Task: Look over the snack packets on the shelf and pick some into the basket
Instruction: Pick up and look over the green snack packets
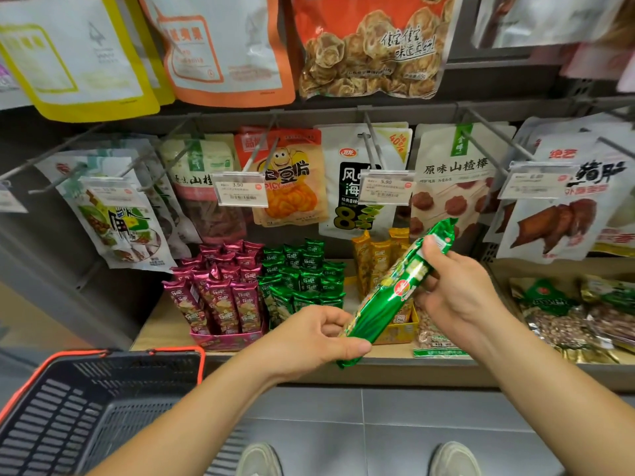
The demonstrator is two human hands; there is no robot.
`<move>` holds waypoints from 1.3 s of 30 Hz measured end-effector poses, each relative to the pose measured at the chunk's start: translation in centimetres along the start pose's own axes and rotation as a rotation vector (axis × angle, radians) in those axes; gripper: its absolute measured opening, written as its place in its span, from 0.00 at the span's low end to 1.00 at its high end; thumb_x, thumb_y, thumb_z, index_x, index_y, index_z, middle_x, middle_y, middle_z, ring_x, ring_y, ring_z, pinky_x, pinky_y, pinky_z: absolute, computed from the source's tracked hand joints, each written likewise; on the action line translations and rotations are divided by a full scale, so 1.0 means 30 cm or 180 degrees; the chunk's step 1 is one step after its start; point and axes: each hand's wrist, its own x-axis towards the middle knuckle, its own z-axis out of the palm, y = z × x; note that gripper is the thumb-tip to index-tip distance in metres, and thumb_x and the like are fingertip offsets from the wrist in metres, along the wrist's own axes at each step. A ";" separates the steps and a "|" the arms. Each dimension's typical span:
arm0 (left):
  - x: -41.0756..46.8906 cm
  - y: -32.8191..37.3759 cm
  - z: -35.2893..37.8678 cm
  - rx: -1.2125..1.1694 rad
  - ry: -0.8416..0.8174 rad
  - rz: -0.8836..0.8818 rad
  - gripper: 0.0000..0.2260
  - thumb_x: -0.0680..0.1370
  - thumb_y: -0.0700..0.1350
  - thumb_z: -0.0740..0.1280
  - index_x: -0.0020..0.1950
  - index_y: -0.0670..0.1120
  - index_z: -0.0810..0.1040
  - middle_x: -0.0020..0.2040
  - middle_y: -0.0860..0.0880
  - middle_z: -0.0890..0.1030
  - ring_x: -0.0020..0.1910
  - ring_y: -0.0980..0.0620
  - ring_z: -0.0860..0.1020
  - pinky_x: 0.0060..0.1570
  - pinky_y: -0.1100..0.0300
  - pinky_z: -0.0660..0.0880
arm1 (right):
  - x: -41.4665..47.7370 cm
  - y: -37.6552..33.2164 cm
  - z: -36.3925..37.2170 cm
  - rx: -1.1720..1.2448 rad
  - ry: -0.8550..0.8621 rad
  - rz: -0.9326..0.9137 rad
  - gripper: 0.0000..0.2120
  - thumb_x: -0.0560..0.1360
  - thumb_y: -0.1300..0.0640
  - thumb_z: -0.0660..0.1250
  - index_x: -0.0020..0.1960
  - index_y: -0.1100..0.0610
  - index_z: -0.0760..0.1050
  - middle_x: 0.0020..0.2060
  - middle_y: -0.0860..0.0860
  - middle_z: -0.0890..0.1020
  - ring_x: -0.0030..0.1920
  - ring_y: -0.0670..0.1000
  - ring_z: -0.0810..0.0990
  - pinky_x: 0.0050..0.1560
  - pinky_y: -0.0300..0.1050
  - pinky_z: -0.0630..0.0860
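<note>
Gripping green packet (388, 297) in left hand (309, 338) and right hand (460, 293); not yet placed in basket (103, 354) at 7 o'clock, seemingly empty.

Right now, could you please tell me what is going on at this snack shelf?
A person stands at the shelf holding one long green packet in both hands. The left hand grips its lower end and the right hand pinches it near the top, so it lies tilted in front of the boxed packets. The basket sits low on the left, and the packet is not yet in it.
</note>
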 end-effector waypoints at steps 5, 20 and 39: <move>-0.029 0.028 -0.044 0.0189 -0.0145 0.0176 0.13 0.73 0.40 0.74 0.52 0.55 0.81 0.44 0.60 0.85 0.45 0.63 0.81 0.46 0.70 0.74 | 0.010 -0.019 -0.021 0.0127 0.0186 0.0000 0.06 0.80 0.56 0.63 0.49 0.59 0.73 0.38 0.53 0.77 0.41 0.51 0.78 0.49 0.56 0.79; -0.033 0.027 -0.162 -0.0389 0.1694 0.0647 0.18 0.72 0.38 0.74 0.54 0.59 0.80 0.54 0.52 0.82 0.57 0.53 0.80 0.56 0.58 0.77 | 0.024 -0.059 -0.089 -0.0247 0.0077 0.0558 0.04 0.78 0.60 0.67 0.53 0.58 0.77 0.48 0.58 0.82 0.38 0.53 0.86 0.34 0.44 0.82; -0.004 0.002 -0.198 0.0490 0.2787 0.0790 0.09 0.69 0.43 0.77 0.39 0.59 0.84 0.35 0.55 0.84 0.36 0.57 0.80 0.39 0.60 0.76 | -0.016 -0.061 -0.065 -0.0293 -0.0463 0.0516 0.10 0.69 0.56 0.72 0.35 0.56 0.72 0.37 0.56 0.84 0.42 0.54 0.86 0.42 0.53 0.83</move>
